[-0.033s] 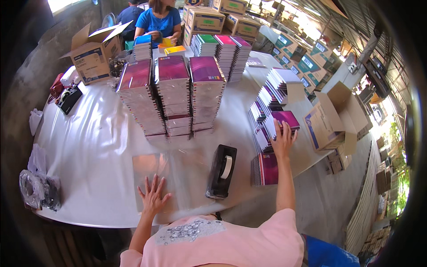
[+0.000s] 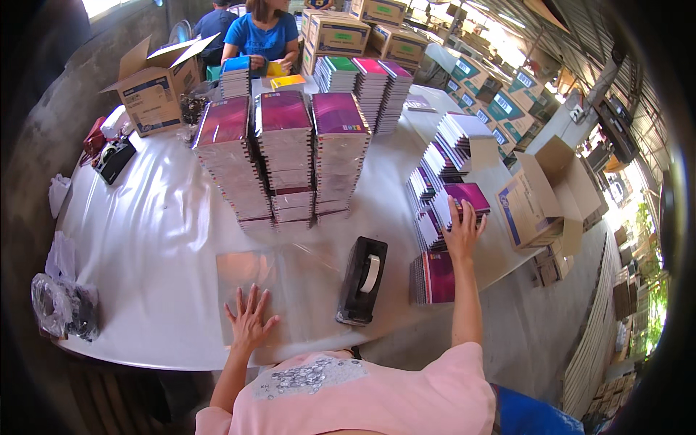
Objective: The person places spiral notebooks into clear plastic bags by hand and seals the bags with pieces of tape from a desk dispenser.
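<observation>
Low down, left hand (image 2: 251, 324): palm down, fingers spread wide on a clear plastic sheet (image 2: 246, 268); the sheet lies flat on the shiny pale tabletop (image 2: 138, 290), just ahead of the pink shirt (image 2: 377, 391)
Right hand (image 2: 462, 233): reaching out to the side, fingers parted over a purple-covered notebook (image 2: 473, 194); whether it pinches the cover or merely rests there, I cannot tell
Purple-covered notebook: by the table's right edge, among staggered notebooks (image 2: 444, 158) that run away behind it; nearer the person lies a spiral-bound notebook (image 2: 439, 275), purple and red
Tape dispenser (image 2: 352, 304): black, with a whitish tape roll (image 2: 373, 273); it sits between the two hands, apart from both
Tall notebook stacks (image 2: 290, 163): three abreast beyond the sheet, purple covers up, spiral edges showing
Cartons: one open at the far left (image 2: 150, 101), another open on the right (image 2: 528, 206), beside the notebooks
Co-worker (image 2: 262, 36): across the table, in a blue shirt; a yellow item near the hands
</observation>
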